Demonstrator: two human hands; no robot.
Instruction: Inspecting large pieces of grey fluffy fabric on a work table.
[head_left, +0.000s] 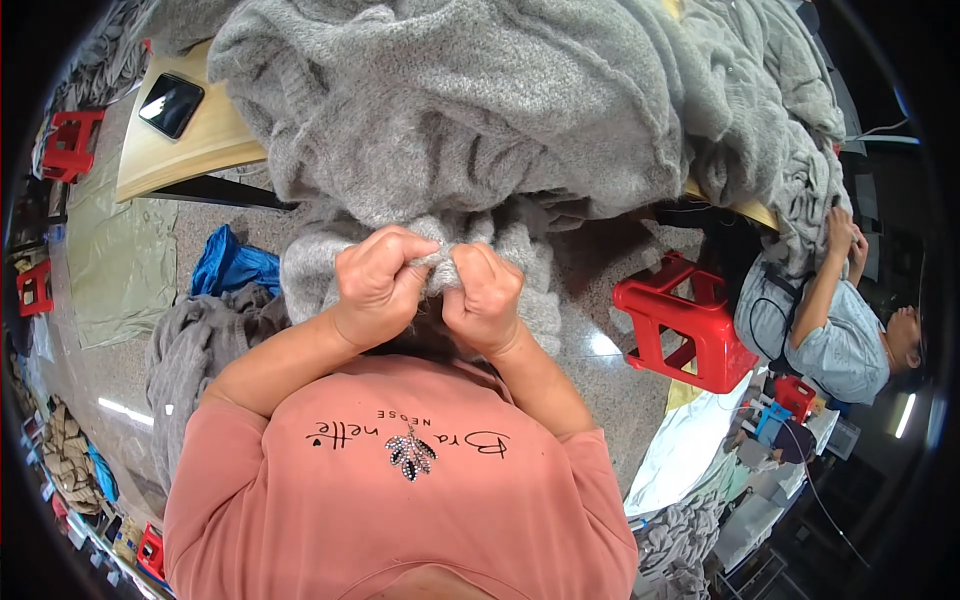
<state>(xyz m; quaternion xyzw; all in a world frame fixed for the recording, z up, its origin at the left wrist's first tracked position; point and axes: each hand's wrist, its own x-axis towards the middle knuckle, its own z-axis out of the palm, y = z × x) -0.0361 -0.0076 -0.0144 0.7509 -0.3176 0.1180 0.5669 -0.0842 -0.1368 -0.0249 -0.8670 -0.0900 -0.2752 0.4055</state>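
Note:
A big grey knitted garment (470, 110) lies heaped over the table in front of me and hangs off its near edge toward my lap. My left hand (385, 275) is closed in a pinch on a fold of this knit. Close beside it, my right hand (482, 295) pinches the same fold, fingers curled in. A short bit of grey fabric shows between the two hands. What lies under my fingertips is hidden.
A black phone (171, 105) rests on the wooden table (205, 140) at left. A red stool (685, 325) stands at right, near a co-worker (835, 330) handling grey knit. Blue cloth (235, 262) and darker grey knit (205, 345) lie on my left.

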